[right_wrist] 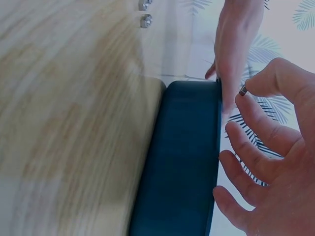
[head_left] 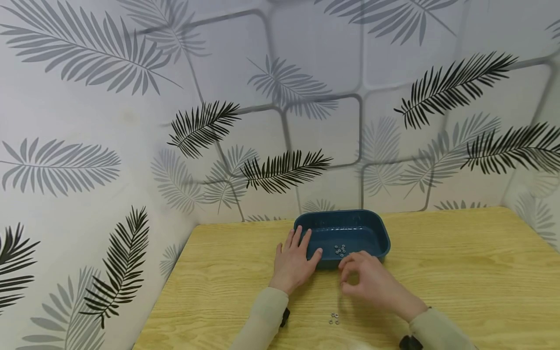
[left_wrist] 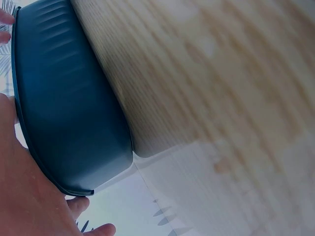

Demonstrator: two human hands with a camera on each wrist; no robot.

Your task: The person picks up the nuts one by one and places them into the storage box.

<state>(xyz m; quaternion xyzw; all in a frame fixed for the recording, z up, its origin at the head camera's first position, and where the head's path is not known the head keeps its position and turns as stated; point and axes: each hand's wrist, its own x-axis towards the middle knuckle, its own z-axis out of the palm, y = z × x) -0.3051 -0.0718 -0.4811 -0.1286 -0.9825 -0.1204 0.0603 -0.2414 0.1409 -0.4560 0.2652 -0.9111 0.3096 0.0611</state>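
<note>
A dark blue rectangular tray [head_left: 350, 235] stands on the table, with several small metal nuts [head_left: 340, 251] lying inside. My left hand [head_left: 294, 262] rests on its left rim, fingers spread and fairly straight. Over the front rim, my right hand [head_left: 372, 281] pinches one small metal nut [right_wrist: 243, 90] between thumb and index finger; its other fingers are loosely bent. Nearer to me, several more nuts [head_left: 334, 318] lie in a small group on the table. Only the tray's outer wall [left_wrist: 69, 98] shows in the left wrist view.
The light wood-grain table [head_left: 459, 272] stretches to both sides of the tray. Behind it and to the left rises a wall [head_left: 323, 131] with a leaf pattern, close to the tray's far side.
</note>
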